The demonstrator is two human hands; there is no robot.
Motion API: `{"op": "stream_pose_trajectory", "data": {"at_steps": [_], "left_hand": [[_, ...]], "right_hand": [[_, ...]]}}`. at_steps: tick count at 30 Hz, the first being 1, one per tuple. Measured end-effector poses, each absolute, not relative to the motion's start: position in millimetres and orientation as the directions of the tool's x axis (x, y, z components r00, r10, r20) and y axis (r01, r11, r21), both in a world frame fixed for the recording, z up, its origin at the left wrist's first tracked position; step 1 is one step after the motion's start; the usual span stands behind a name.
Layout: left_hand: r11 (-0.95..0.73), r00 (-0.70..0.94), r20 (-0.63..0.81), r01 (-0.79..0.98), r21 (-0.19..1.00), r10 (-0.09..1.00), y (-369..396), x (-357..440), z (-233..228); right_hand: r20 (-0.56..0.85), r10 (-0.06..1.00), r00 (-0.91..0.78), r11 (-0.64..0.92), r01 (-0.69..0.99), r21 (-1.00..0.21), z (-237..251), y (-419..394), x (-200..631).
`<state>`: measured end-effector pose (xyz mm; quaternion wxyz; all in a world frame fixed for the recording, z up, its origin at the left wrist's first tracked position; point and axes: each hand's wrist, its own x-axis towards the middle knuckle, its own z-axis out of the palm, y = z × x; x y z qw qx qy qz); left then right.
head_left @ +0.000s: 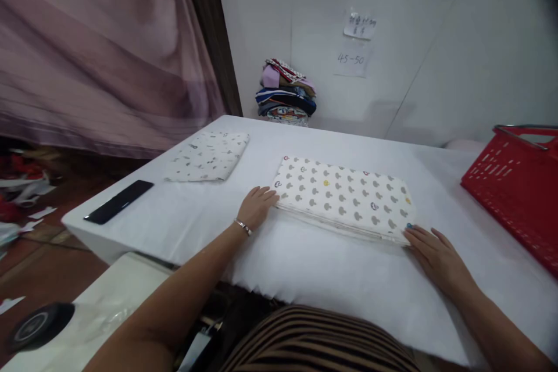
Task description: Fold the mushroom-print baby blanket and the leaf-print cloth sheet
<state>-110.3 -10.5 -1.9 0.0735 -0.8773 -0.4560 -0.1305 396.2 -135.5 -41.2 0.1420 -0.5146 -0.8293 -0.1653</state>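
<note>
A folded white cloth (344,192) lies flat on the white table, printed with grey mushroom-like shapes and a few coloured ones. Several layers show along its near edge. My left hand (257,207), with a bracelet at the wrist, rests at the cloth's left near corner, fingers stretched out and touching the edge. At the right near corner, the fingertips of my right hand (438,257) touch the cloth, fingers extended. A small teal spot shows by those fingertips; what it is, I cannot tell. Neither hand visibly grips the fabric.
Another folded cloth (209,156) lies at the table's left, with a black phone (118,202) near the edge. A red basket (514,186) stands at right. Behind the table is a stack of folded fabrics (285,96) by the wall. A pinkish curtain (100,52) hangs at left.
</note>
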Motion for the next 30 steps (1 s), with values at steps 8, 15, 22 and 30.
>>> {"op": "stream_pose_trajectory", "data": {"at_steps": [8,15,22,30], "left_hand": [[-0.608,0.574,0.257,0.791,0.072,0.777,-13.6,-117.6,-13.6],[-0.499,0.464,0.263,0.863,0.08,0.846,-13.4,-110.2,-9.4],[-0.586,0.541,0.263,0.799,0.137,0.799,-20.3,-119.8,-14.2],[-0.522,0.493,0.193,0.838,0.155,0.848,-13.5,-110.8,-21.3]], "right_hand": [[0.405,0.815,-0.414,0.4,0.908,0.124,-49.4,-134.4,400.0],[0.34,0.874,-0.347,0.357,0.933,0.035,-53.5,-133.2,400.5],[0.36,0.877,-0.318,0.354,0.934,-0.037,-54.7,-135.4,401.5],[0.263,0.93,-0.259,0.341,0.876,-0.342,13.2,-55.0,286.2]]}}
